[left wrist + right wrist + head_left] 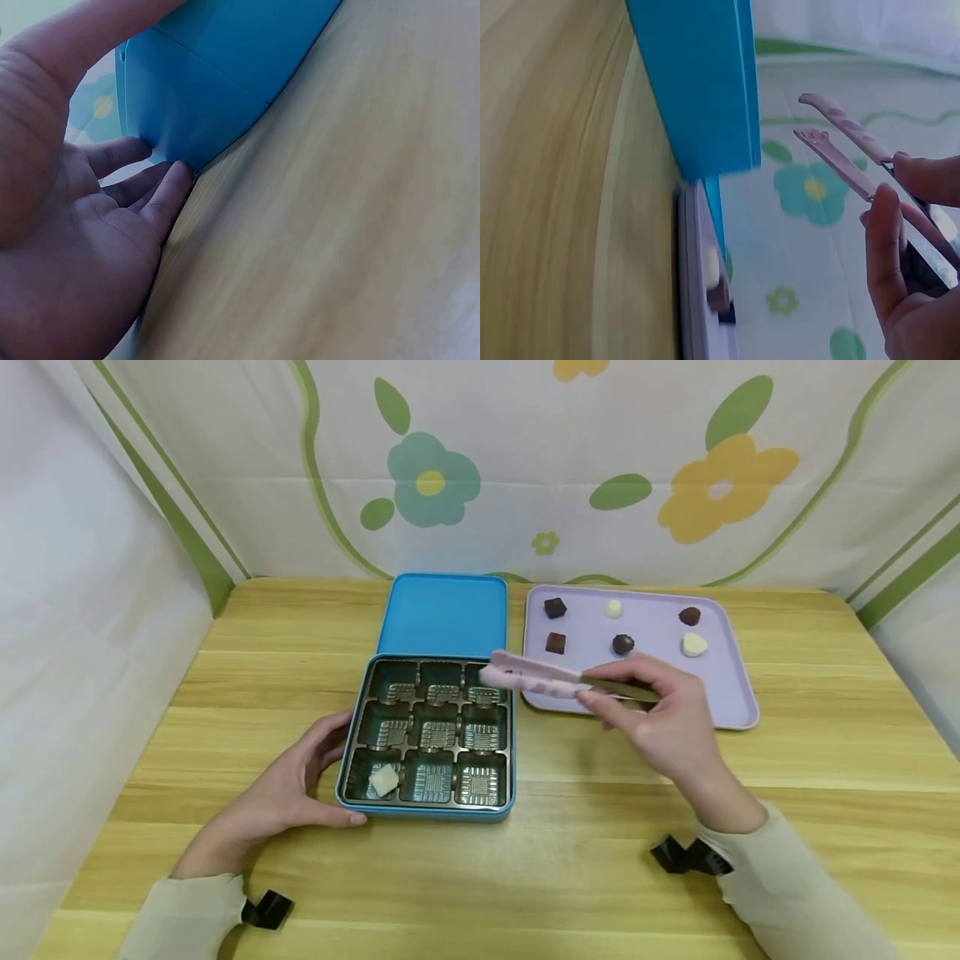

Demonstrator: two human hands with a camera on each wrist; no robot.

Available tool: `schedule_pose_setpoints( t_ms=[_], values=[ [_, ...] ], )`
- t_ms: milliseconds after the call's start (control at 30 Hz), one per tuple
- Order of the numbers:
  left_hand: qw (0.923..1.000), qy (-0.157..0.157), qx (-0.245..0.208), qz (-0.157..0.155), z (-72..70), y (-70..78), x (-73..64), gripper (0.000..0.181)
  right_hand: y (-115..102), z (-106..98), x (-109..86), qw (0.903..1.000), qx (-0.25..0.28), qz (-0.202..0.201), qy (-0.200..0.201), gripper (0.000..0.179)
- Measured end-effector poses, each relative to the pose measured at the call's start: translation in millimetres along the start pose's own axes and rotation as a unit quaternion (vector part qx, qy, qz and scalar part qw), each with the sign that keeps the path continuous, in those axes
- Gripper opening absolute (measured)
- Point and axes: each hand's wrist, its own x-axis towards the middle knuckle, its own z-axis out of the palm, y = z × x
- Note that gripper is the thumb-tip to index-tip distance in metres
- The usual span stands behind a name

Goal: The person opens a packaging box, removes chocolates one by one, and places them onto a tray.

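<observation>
A blue tin [431,816] with a dark tray of square compartments inside lies on the table. A white chocolate [384,780] sits in its front left compartment. My left hand [288,789] holds the tin's near left corner, thumb along the front and fingers at the left side. The left wrist view shows this hand [82,202] close against the blue wall. With thumb and fingers my right hand [660,714] pinches pink-tipped metal tongs [536,675] above the tin's far right corner. In the right wrist view the tongs' tips stand apart, nothing between them.
A lilac tray [720,677] to the right bears several chocolates, among them a dark star-like one [555,607] and a white one [693,645]. The blue lid [446,610] lies behind the tin. A flowered cloth [525,468] hangs at the table's back edge.
</observation>
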Motion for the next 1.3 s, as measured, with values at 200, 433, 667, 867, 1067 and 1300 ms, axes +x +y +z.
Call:
schedule_pose_setpoints(
  t_ms=[200,433,667,867,1067,1300],
  values=[
    [1.0,0.001,-0.001,-0.006,-1.2,-0.8,-2.4,0.119,-10.1,43.2,1.9,0.9865,-0.022,-0.129,-0.098,0.027],
    [0.9999,-0.008,-0.005,-0.007,0.5,-1.2,1.2,0.118,-27.0,75.6,2.0,0.9567,-0.029,-0.207,-0.203,0.023],
    [1.0,-0.005,-0.002,-0.004,-0.1,-0.6,-0.5,0.118,-56.5,95.5,15.8,0.9155,-0.144,-0.249,-0.281,0.017],
    [1.0,-0.005,-0.008,0.001,0.4,-0.6,0.0,0.117,-76.6,110.8,31.6,0.8786,-0.229,-0.258,-0.33,0.016],
    [0.9999,-0.005,-0.008,0.006,-0.9,0.7,0.9,0.117,-92.3,123.3,43.0,0.8628,-0.259,-0.22,-0.374,0.01],
    [0.9998,-0.01,-0.015,-0.008,-2.4,0.9,-1.3,0.116,-98.6,134.7,48.2,0.8448,-0.272,-0.211,-0.409,0.014]
  ],
)
